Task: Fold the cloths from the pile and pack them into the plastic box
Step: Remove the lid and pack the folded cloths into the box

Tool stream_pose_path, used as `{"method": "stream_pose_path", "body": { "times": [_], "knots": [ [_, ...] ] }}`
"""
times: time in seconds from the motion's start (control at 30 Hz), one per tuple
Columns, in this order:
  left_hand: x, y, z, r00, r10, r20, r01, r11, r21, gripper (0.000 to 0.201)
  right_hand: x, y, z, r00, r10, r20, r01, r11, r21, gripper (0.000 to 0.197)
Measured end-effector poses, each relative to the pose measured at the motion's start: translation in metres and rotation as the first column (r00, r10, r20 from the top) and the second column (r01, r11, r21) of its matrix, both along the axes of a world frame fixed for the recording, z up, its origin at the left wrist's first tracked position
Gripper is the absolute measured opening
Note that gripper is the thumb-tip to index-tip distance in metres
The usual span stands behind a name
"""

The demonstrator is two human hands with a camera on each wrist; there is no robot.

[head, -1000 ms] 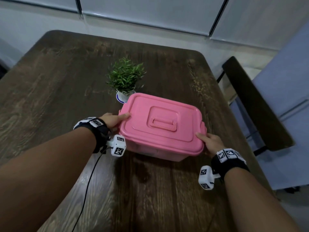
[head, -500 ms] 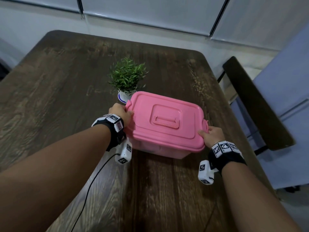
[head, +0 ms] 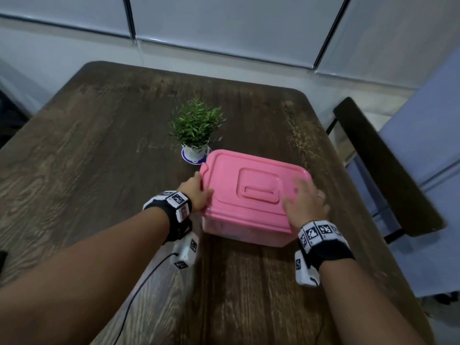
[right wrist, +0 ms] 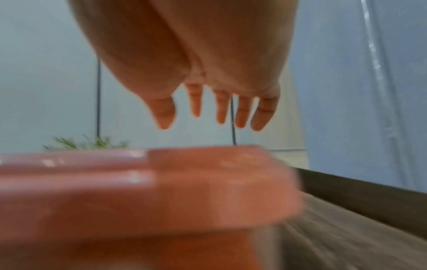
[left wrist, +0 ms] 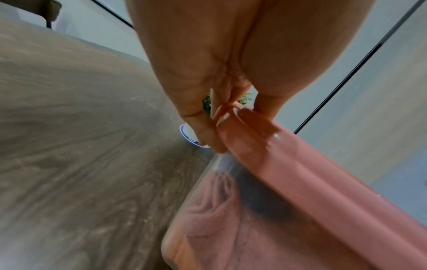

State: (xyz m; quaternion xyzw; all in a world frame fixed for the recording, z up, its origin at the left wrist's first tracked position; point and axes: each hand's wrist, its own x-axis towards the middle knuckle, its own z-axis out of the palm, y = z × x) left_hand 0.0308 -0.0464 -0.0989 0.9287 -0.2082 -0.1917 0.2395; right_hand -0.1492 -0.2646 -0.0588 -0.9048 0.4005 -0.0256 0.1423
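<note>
Plastic box (head: 254, 195) stood lidded on table (head: 99, 170), cloths (left wrist: 208, 210) inside. Gripped at lid edge by left hand (head: 195, 192); right hand (head: 307, 202) open-fingered above lid. Judged light, rigid, smooth; best held at both ends.

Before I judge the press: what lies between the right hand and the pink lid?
Nothing: the right wrist view shows the right hand, fingers spread, apart from the pink lid.
</note>
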Motion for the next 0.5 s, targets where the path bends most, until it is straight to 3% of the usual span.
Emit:
{"method": "stream_pose_path", "body": {
  "times": [0.07,0.13,0.2,0.27,0.3,0.37,0.43,0.5],
  "knots": [
    [-0.008,-0.016,-0.001,0.998,0.053,-0.023,-0.054,0.997,-0.057,0.053,0.005,0.020,0.005,0.968,0.184,-0.171,-0.168,0.980,0.105,0.078],
    [-0.010,-0.033,0.001,0.993,0.105,-0.053,-0.110,0.989,-0.095,0.046,0.003,0.024,-0.005,0.910,0.237,-0.340,-0.187,0.967,0.174,0.097],
    [-0.008,-0.051,0.004,0.990,0.131,-0.058,-0.136,0.984,-0.112,0.046,0.000,0.016,-0.015,0.894,0.211,-0.395,-0.177,0.977,0.122,0.099],
    [-0.011,-0.064,0.009,0.993,0.115,0.031,-0.111,0.989,-0.096,0.058,-0.002,0.004,-0.025,0.900,0.200,-0.386,-0.213,0.977,0.009,0.094],
    [-0.014,-0.069,0.012,0.991,0.069,0.113,-0.062,0.996,-0.070,0.061,0.000,-0.002,-0.028,0.906,0.201,-0.372,-0.230,0.973,-0.034,0.092],
    [-0.020,-0.078,0.012,0.954,-0.193,0.228,0.185,0.981,0.054,0.070,0.009,-0.015,-0.031,0.909,0.208,-0.360,-0.250,0.966,-0.071,0.091],
    [-0.020,-0.082,0.004,0.903,-0.399,0.159,0.370,0.910,0.186,0.087,0.023,-0.025,-0.032,0.910,0.208,-0.359,-0.248,0.966,-0.068,0.092],
    [-0.011,-0.089,-0.005,0.901,-0.412,0.137,0.377,0.899,0.223,0.090,0.038,-0.035,-0.032,0.907,0.208,-0.368,-0.238,0.970,-0.040,0.093]
  ]
}}
